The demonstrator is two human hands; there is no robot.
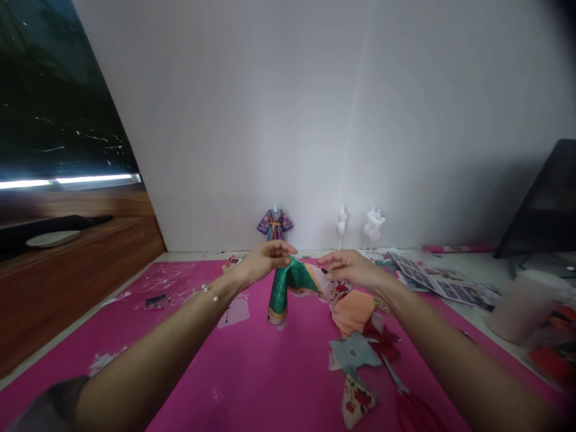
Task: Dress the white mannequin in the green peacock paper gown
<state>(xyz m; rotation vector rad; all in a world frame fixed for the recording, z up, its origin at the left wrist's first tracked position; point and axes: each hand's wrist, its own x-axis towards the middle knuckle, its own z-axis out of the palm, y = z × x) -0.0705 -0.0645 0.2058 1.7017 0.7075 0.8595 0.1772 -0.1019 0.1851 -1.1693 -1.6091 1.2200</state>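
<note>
The green doll garment (pixel 279 289) peaks at the left hand (pixel 269 263) — fingertips pinching it — and slopes rightward beneath the right hand (pixel 355 267), whose grip I cannot tell.

Garment (pixel 288 282): cloth; green section with a slight sheen, patterned pale section softer in finish. Fabric pieces (pixel 355 351): cloth, matt, in orange, grey-blue and dark red. Mat (pixel 252 375): smooth, with faint glossy reflections. Wall (pixel 270 108): matt, smooth, pale. Ledge (pixel 81 264): wood, brown, visible grain, low sheen. Dark panel (pixel 54 102): glossy, with bright streaks of reflected light. Small mannequins (pixel 373 227): white, smooth; material unclear. Printed sheets (pixel 443 285): paper-like. Bracelet beads (pixel 210 293): pale, shiny. Scissor blades (pixel 395 375): metal, grey.
</note>
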